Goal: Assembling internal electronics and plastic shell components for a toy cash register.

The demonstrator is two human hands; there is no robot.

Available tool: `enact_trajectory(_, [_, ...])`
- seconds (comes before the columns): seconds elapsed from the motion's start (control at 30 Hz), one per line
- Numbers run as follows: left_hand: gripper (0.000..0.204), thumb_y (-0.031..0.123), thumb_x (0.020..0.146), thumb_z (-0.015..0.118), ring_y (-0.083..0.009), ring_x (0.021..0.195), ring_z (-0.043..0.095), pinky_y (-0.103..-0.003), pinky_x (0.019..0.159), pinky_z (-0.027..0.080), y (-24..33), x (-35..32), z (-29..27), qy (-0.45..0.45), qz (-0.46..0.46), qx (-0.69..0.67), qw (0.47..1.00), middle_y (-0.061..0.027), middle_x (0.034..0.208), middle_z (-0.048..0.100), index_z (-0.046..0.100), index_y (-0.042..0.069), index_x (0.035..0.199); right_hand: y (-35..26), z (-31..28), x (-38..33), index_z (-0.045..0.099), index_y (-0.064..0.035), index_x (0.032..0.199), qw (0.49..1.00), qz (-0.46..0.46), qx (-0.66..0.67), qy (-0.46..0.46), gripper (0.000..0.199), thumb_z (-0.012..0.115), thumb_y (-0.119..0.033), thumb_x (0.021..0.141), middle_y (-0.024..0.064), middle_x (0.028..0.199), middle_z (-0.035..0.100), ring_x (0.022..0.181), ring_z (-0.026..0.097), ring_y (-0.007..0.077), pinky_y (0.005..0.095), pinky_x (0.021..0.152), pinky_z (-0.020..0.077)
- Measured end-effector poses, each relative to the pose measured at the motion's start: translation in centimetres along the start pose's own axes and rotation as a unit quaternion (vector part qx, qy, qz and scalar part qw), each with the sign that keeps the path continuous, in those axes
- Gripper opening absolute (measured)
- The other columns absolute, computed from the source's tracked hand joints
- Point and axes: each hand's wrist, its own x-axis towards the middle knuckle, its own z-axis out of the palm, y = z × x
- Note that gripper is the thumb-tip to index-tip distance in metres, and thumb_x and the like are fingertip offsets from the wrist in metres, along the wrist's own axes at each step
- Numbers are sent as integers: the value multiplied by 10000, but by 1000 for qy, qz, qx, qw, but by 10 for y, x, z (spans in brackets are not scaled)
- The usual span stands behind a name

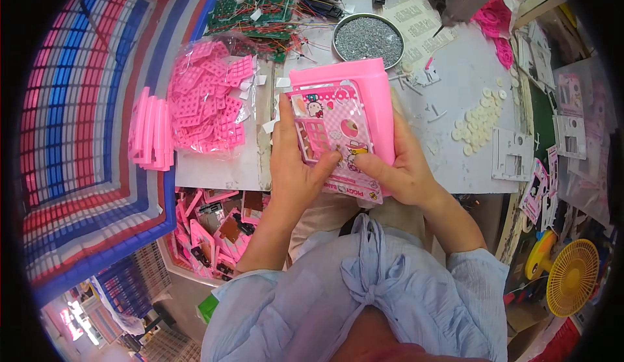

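Observation:
Over the near edge of the table, I hold a pink plastic housing (382, 105) between both hands. On its face lies a printed panel (335, 118) with cartoon pictures and a pink keypad grid (316, 137) at its left. My left hand (290, 164) is closed along the left side, thumb on the panel's lower part. My right hand (408, 175) wraps the right side, its thumb also pressing on the panel near the bottom. The fingers beneath the housing are mostly hidden.
A bag of pink keypad grids (211, 102) lies left, beside stacked pink strips (151, 131). Behind are green circuit boards (250, 14) and a round tin of screws (368, 39). White discs (481, 118) lie right. A striped crate (166, 196) and a bin of pink parts (218, 229) flank my left.

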Motion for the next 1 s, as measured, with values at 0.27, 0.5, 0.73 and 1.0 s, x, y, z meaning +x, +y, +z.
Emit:
enact_trajectory(0.27, [1135, 249, 759, 821, -209, 894, 538, -355, 807, 486, 8, -4, -2, 10, -98, -144, 985, -138, 1171, 527, 118, -20, 1609, 10, 1, -3, 387, 36, 1461, 999, -43, -14, -4, 669, 719, -156, 913, 105, 1292, 590, 1158, 569, 162, 322, 992, 460])
enact_trajectory(0.5, [1135, 274, 786, 829, -295, 1040, 586, -406, 919, 479, -1, -13, -1, -24, -130, -126, 983, -194, 1288, 517, 105, -27, 1605, -2, -9, -1, 363, 10, 1495, 992, 38, -95, -67, 722, 731, -127, 889, 121, 1324, 569, 1188, 559, 189, 332, 1009, 453])
enact_trajectory(0.73, [1153, 391, 815, 829, -384, 1173, 549, -445, 1012, 441, 0, -11, -1, -13, -62, -83, 995, -252, 1310, 504, 103, -59, 1590, -4, -17, 0, 345, 11, 1508, 992, 26, -83, -96, 737, 727, -135, 894, 139, 1354, 551, 1229, 542, 199, 351, 1037, 442])
enact_trajectory(1.0, [1136, 399, 837, 809, -424, 1286, 498, -458, 1077, 406, -4, -16, 8, -13, -56, -97, 994, -289, 1423, 446, 90, -52, 1593, -1, -1, 2, 414, 5, 1457, 993, 21, -109, -37, 647, 724, -144, 908, 124, 1255, 618, 1135, 604, 190, 335, 966, 485])
